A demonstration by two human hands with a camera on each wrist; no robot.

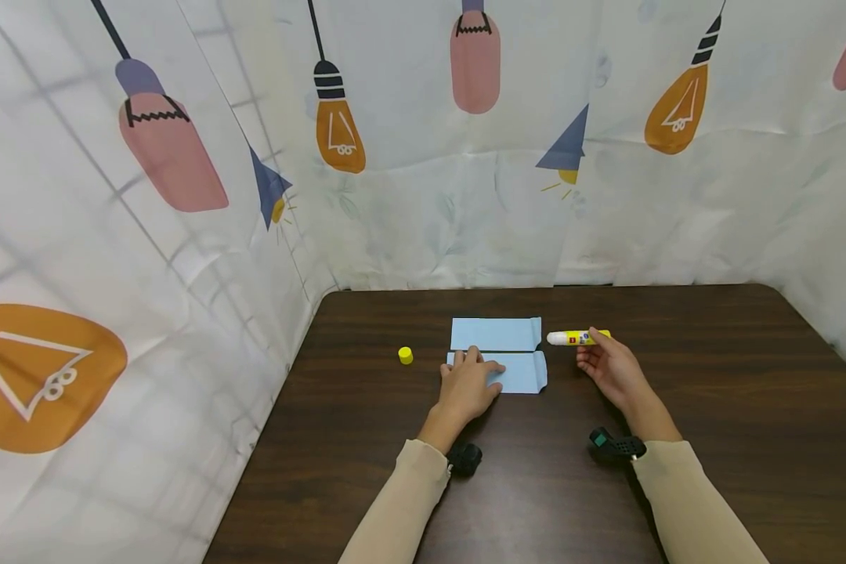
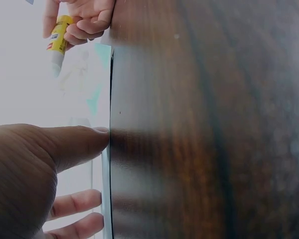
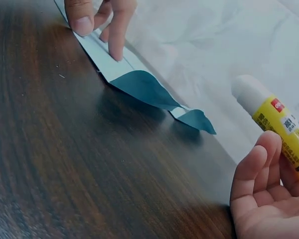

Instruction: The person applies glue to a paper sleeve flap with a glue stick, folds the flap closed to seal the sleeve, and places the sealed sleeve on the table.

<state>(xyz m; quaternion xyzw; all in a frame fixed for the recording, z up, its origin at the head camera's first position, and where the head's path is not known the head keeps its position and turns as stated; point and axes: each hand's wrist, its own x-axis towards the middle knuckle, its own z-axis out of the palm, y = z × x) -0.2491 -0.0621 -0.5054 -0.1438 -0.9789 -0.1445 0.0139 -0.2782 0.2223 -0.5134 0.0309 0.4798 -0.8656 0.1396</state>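
Note:
Two light blue folded paper pieces lie one behind the other on the table. The fingers of my left hand (image 1: 467, 389) press on the nearer paper piece (image 1: 525, 374), spread over its left part. Its right-end flap (image 3: 142, 88) lifts off the table in the right wrist view. Just behind it is the farther paper piece (image 1: 495, 334), which has a raised flap too. To the right, my right hand (image 1: 616, 372) grips an uncapped yellow glue stick (image 1: 576, 338), its white end pointing left toward the papers. A yellow cap (image 1: 405, 356) stands left of the papers.
The dark wooden table (image 1: 536, 486) reaches to a patterned white curtain (image 1: 423, 227) at its back and left. A black wrist camera (image 1: 464, 460) sits on the left wrist, and a black strap (image 1: 616, 444) is on the right wrist.

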